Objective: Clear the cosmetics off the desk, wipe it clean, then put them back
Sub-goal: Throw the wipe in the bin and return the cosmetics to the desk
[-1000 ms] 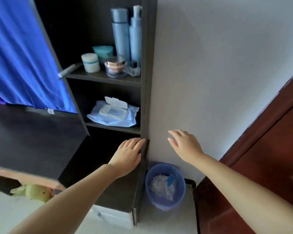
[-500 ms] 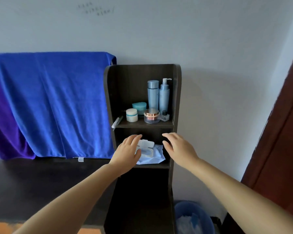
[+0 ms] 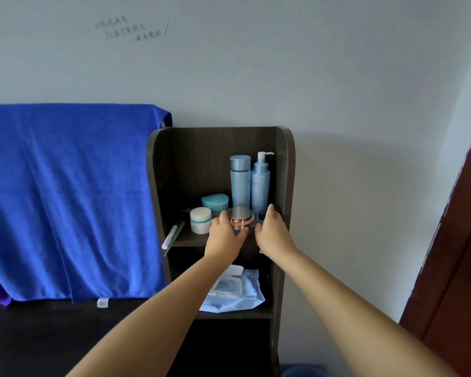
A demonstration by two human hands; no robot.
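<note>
The cosmetics stand on the upper shelf of a dark wooden shelf unit [image 3: 286,164]. There are a tall blue bottle [image 3: 239,180], a blue pump bottle [image 3: 261,186], a teal jar [image 3: 215,202], a white jar [image 3: 200,220] and a clear jar with a rose-gold lid [image 3: 239,216]. My left hand [image 3: 225,236] curls around the rose-gold jar, thumb on its left side. My right hand [image 3: 273,232] is beside a small dark-capped bottle [image 3: 261,213], which it mostly hides. Two pens [image 3: 173,235] stick out over the shelf's left edge.
A pack of wet wipes [image 3: 239,295] with its flap open lies on the lower shelf. A blue towel [image 3: 65,200] hangs left of the unit over the dark desk [image 3: 52,336]. A blue bin [image 3: 302,371] shows at the bottom and a brown door [image 3: 460,240] at the right.
The view rose from the floor and bin to the shelves. Both hands moved up from the lower shelf level to the cosmetics shelf, and the left hand closed around the rose-gold jar.
</note>
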